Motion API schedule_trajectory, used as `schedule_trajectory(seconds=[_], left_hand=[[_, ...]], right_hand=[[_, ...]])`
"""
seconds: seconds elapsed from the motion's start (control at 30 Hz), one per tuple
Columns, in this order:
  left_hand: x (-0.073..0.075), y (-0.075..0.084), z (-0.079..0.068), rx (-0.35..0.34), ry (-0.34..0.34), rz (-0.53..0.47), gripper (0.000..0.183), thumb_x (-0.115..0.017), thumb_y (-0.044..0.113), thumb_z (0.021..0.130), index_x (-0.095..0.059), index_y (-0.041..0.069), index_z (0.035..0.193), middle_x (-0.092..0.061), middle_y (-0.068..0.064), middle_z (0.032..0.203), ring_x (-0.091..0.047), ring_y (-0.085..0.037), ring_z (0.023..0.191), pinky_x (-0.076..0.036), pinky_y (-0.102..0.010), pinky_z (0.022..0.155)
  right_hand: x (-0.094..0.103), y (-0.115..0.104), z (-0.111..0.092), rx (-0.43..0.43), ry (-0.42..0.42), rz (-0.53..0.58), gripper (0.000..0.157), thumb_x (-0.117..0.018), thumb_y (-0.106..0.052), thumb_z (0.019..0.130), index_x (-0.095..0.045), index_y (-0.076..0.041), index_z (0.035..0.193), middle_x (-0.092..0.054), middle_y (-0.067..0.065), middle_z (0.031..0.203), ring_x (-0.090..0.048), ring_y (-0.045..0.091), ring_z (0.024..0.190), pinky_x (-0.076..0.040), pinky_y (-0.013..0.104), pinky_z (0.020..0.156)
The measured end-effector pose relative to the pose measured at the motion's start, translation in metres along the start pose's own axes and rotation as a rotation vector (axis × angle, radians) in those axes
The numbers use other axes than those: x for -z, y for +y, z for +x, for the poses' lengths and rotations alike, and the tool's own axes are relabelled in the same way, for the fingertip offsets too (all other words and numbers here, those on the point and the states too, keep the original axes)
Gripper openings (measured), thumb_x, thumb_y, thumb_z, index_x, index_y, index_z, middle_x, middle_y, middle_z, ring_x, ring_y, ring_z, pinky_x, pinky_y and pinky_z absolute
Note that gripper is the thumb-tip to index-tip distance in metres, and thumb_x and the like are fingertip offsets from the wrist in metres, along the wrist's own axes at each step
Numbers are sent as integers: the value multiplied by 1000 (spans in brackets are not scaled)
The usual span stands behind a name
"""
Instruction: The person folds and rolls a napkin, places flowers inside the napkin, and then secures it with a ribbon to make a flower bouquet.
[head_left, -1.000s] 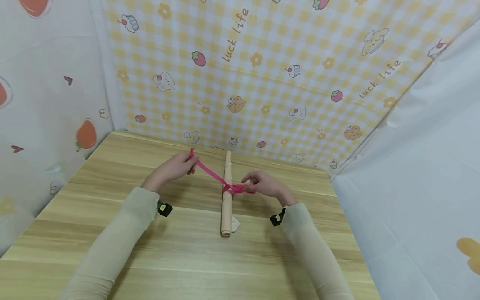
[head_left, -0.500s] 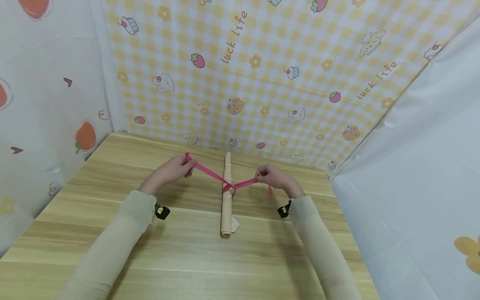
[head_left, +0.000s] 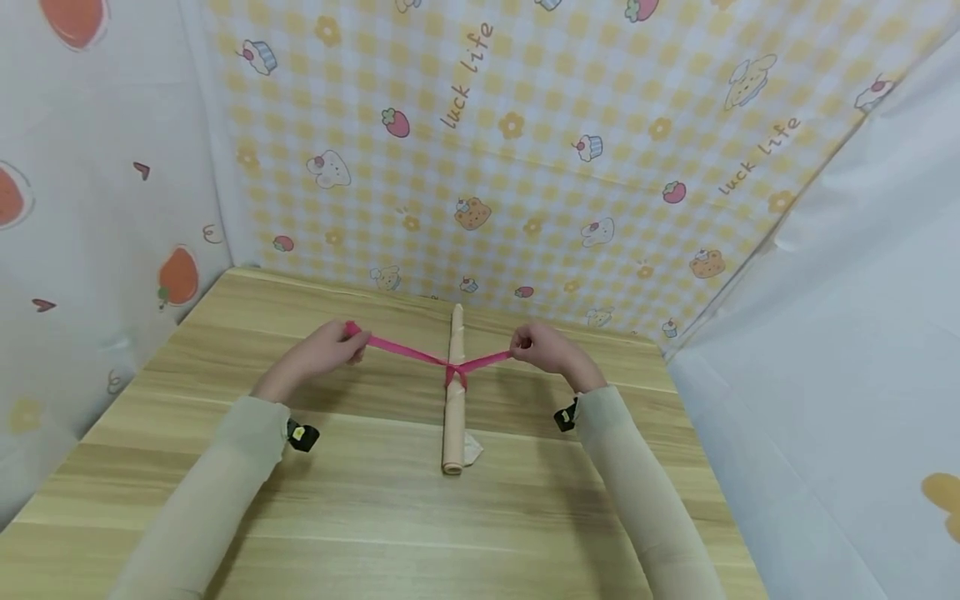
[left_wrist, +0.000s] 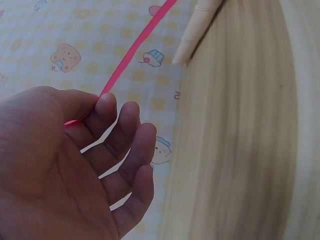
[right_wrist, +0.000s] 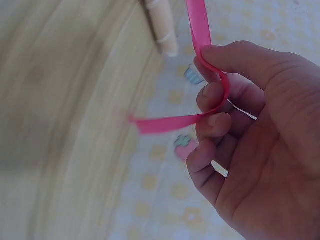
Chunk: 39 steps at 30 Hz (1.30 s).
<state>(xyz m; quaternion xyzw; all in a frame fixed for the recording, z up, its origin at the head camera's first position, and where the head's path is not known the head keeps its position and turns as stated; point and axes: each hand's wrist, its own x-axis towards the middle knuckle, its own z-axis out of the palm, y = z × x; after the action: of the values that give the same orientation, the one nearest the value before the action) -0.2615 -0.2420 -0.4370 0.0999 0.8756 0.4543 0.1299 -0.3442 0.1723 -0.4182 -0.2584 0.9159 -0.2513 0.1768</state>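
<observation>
A peach-coloured roll point(head_left: 453, 429), of paper or cloth, lies lengthwise on the table. Round its middle passes a pink ribbon point(head_left: 405, 349), crossed or knotted on top; I cannot tell which. My left hand point(head_left: 324, 348) pinches one ribbon end between thumb and forefinger, left of the roll; the left wrist view shows that stretch of ribbon point(left_wrist: 134, 49) drawn straight. On the other side my right hand point(head_left: 551, 348) pinches the second length. In the right wrist view the ribbon's loose tail point(right_wrist: 172, 123) hangs past the curled fingers.
The wooden table point(head_left: 360, 517) ends at a yellow checked cloth wall point(head_left: 555, 183). A small whitish piece point(head_left: 472, 450) pokes out beside the roll's near end. White cloth walls stand left and right.
My right hand has moved right, from bunched ribbon near the roll to a length pulled out straight. The left hand has moved left and slightly nearer. The roll stays in place.
</observation>
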Motion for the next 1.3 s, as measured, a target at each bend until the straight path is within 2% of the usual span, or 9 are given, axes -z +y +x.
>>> schedule_trajectory(seconds=[0.27,0.4,0.57,0.73,0.83,0.9,1.1,1.2,1.3], left_hand=[[-2,-15,-8,42,7,18,46,-43,33,117,-62,2,89,-52,-2,73,-39,-13,63,-36,-29,60],[-3,-20,-11,39,-4,26,47,-42,32,117,-63,0,90,-48,2,69,-39,-12,61,-37,-29,60],[-4,-26,-12,56,-8,14,47,-43,33,117,-64,1,91,-48,4,70,-39,-11,62,-38,-30,62],[-3,-34,-15,83,-5,22,48,-46,36,116,-54,7,79,-42,5,65,-36,-12,58,-37,-30,58],[-2,-38,-17,108,-10,27,48,-48,40,116,-58,6,83,-42,6,64,-35,-11,57,-36,-30,58],[-1,-42,-18,111,-14,25,48,-48,39,116,-65,3,90,-46,4,68,-37,-12,60,-37,-31,59],[0,-52,-17,60,-22,53,41,-49,31,116,-75,1,106,-73,-9,97,-63,-17,87,-53,-28,81],[0,-56,-18,47,-37,52,39,-50,28,116,-76,0,108,-75,-12,104,-66,-19,95,-54,-29,86],[1,-58,-19,42,-46,71,40,-49,28,116,-76,0,107,-75,-12,104,-65,-20,95,-54,-32,86]], right_hand=[[-5,34,-25,-74,-16,50,24,-62,-16,110,-75,3,110,-72,25,110,-53,15,79,-46,32,74],[-9,49,-35,-87,23,78,24,-60,-16,111,-72,5,112,-71,23,111,-53,16,82,-47,33,77],[-16,65,-42,-93,68,114,25,-59,-17,111,-71,5,112,-69,22,104,-51,15,78,-45,31,72],[-24,77,-50,-115,94,126,24,-59,-19,111,-69,2,105,-65,12,94,-48,14,77,-42,30,73],[-27,82,-54,-116,108,142,23,-61,-17,111,-67,2,101,-64,12,94,-50,16,79,-43,32,75],[-28,86,-56,-113,115,157,22,-62,-17,110,-69,2,101,-65,14,95,-51,16,80,-44,32,75],[-33,100,-60,-130,84,268,20,-62,-18,110,-72,-1,106,-63,20,88,-52,18,76,-45,27,68],[-38,106,-64,-150,69,319,20,-62,-20,111,-73,-3,107,-63,15,87,-53,19,76,-45,26,67],[-41,109,-67,-159,58,337,21,-61,-22,111,-73,-5,106,-64,11,89,-55,19,79,-47,27,70]])
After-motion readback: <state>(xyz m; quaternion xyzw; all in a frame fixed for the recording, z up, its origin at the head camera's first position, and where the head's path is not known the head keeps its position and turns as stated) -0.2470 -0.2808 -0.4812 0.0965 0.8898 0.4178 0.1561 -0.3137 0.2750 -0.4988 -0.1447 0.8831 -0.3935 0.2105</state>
